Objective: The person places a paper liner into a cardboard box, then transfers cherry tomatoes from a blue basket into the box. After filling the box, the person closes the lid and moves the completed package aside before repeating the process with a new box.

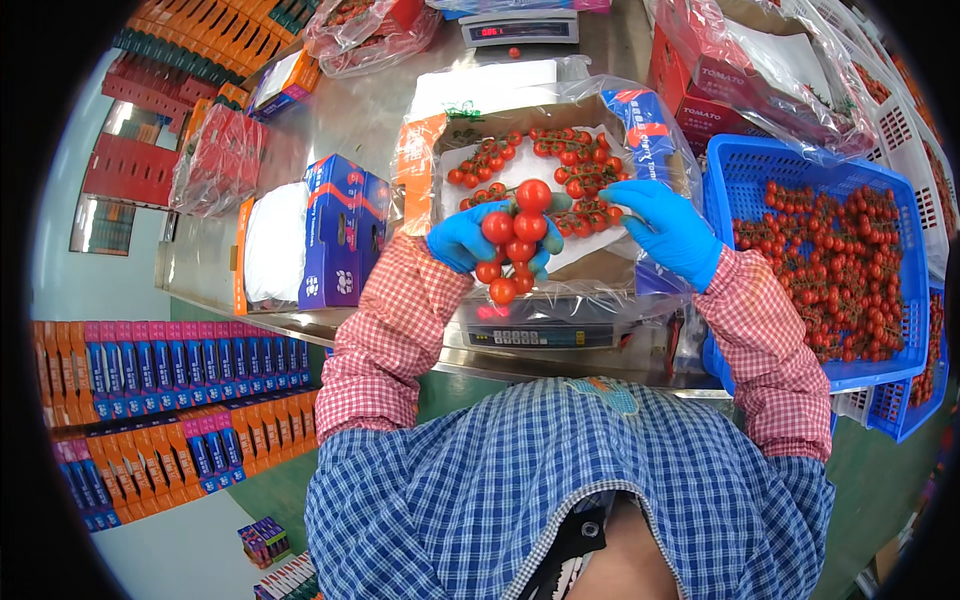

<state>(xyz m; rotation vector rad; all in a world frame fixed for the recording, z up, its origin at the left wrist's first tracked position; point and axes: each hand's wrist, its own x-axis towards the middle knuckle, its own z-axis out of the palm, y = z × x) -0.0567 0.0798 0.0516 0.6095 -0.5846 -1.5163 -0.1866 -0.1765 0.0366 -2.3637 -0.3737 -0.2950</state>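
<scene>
A truss of red cherry tomatoes (517, 244) is held up by my left hand (466, 236), gloved in blue, over an open carton (577, 271). The carton is lined with clear plastic film and white paper, and several tomato trusses (581, 161) lie inside it. My right hand (667, 229), also in a blue glove, hovers at the carton's right side with its fingers apart, close to the tomatoes there. Whether its fingertips touch them I cannot tell. Beneath the carton's near edge shows a digital scale (525, 335) with a keypad; the held truss hides part of the carton's inside.
A blue plastic crate (817, 367) full of tomato trusses stands at the right. Film-wrapped red cartons (694, 112) sit beyond it. On the metal table's left are a blue carton (330, 240) and a red carton (225, 150). Another scale (517, 30) stands at the far side.
</scene>
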